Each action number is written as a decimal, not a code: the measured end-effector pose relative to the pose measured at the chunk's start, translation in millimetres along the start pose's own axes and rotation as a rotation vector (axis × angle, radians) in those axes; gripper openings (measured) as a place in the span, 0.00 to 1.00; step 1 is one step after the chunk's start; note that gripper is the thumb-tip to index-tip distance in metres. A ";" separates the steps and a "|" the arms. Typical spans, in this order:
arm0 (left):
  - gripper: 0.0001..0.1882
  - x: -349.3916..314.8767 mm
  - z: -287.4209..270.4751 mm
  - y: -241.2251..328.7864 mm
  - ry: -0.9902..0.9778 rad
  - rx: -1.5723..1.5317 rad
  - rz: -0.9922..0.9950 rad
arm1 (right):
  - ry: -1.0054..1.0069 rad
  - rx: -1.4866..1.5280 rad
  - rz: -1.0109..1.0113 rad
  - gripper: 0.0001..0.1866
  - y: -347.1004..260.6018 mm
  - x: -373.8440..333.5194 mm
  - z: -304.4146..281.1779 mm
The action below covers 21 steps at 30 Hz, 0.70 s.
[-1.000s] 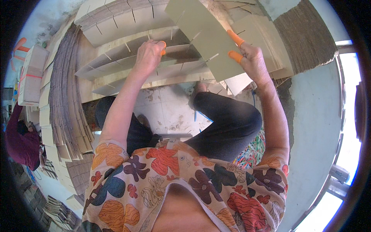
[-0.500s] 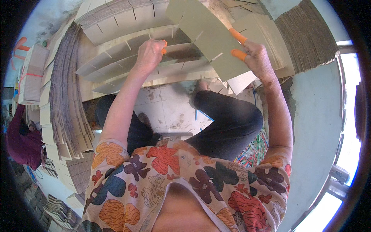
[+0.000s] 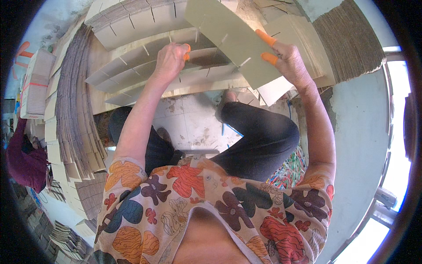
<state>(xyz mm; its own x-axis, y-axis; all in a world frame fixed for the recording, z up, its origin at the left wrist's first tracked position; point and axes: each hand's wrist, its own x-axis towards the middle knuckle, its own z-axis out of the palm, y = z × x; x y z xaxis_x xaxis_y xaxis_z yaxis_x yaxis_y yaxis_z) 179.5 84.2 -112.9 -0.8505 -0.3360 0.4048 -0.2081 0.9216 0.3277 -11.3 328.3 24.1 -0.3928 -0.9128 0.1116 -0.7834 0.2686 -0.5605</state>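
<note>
A pale wooden worktop [image 3: 100, 52] stretches across a bright, cluttered room, with a tiled floor [image 3: 187, 125] below, a whitish wall [image 3: 358, 119] at right, and card stacks at left [image 3: 72, 101], along the back [image 3: 147, 22] and at right [image 3: 349, 42]. Far left, a box [image 3: 37, 92] sits near another person's maroon sleeve [image 3: 24, 165].

The left hand [image 3: 170, 62] is curled over the slotted strips [image 3: 132, 61]; whether its fingers grip one, I cannot tell. The sheet's top end meets the picture's upper edge, and whether it is seated in the strips is unclear.

The cardboard sheet [image 3: 226, 42] is long, flat, grey-tan, with short pale slits, and slants across the strips' right ends. The right hand [image 3: 289, 64] pinches its right edge between orange-capped fingers [image 3: 266, 38].
</note>
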 end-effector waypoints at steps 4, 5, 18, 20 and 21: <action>0.08 1.1 3.3 -2.8 0.003 -0.009 0.016 | -0.019 -0.110 -0.078 0.32 3.4 -0.7 8.9; 0.08 0.7 2.6 -2.1 -0.003 -0.005 0.017 | -0.027 -0.089 -0.073 0.32 4.2 0.0 10.5; 0.10 3.6 -4.1 3.5 -0.082 -0.045 -0.093 | -0.078 -0.036 -0.112 0.28 26.5 -2.0 57.3; 0.11 9.7 -7.2 -3.3 -0.010 -0.064 -0.040 | -0.098 -0.024 -0.075 0.28 20.5 -8.3 58.3; 0.12 14.4 -8.9 -7.8 0.028 -0.074 -0.015 | -0.103 -0.025 -0.073 0.29 18.7 -12.0 58.8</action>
<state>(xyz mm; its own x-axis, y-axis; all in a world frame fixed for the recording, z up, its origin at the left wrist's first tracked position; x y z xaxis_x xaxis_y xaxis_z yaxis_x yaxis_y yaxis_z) 173.2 70.4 -102.0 -0.8337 -0.3558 0.4224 -0.1834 0.8998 0.3958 7.1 326.2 -36.0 -0.2835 -0.9567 0.0653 -0.8202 0.2066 -0.5335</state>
